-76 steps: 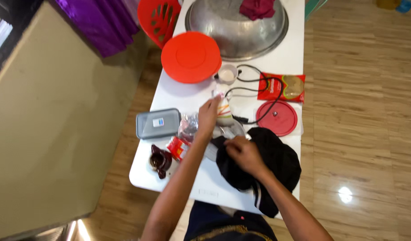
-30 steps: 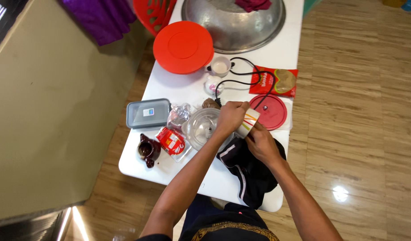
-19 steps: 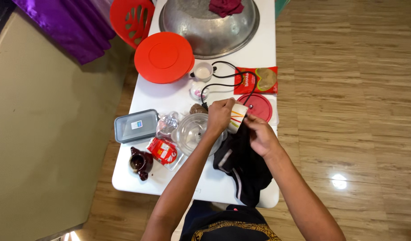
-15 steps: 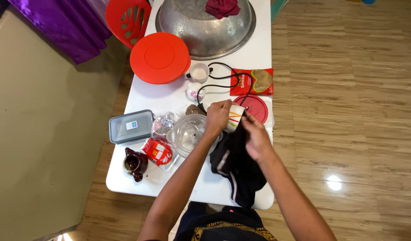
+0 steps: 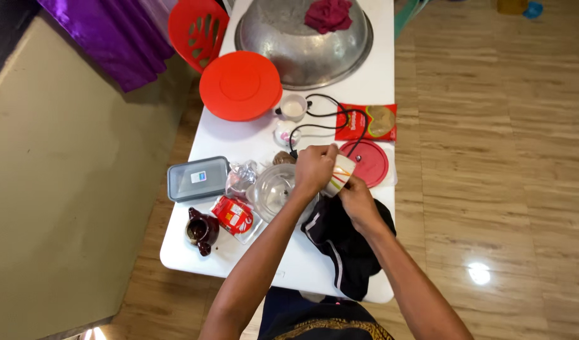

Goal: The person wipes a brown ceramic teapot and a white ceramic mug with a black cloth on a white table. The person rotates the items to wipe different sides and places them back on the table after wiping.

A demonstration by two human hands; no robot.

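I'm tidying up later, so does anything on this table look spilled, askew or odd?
A black power cord loops loosely across the white table and over the red snack packet. Small dark specks lie by the dark brown ceramic jug, perhaps a spill. Nothing looks broken.

- The left hand (image 5: pixel 313 169) wraps over a white cup with coloured stripes (image 5: pixel 340 176), so most of the cup's body and its mouth are hidden.
- The right hand (image 5: pixel 357 200) covers the spot where the black cloth (image 5: pixel 346 242) meets the cup; whether cloth is inside the cup cannot be told.
- The left forearm hides part of the clear glass lid (image 5: pixel 272 189).
- The big metal basin (image 5: pixel 302 44) and the red basket (image 5: pixel 198 28) are cut off by the top edge.
- A small brown thing (image 5: pixel 282 157) behind the lid is too small to identify.
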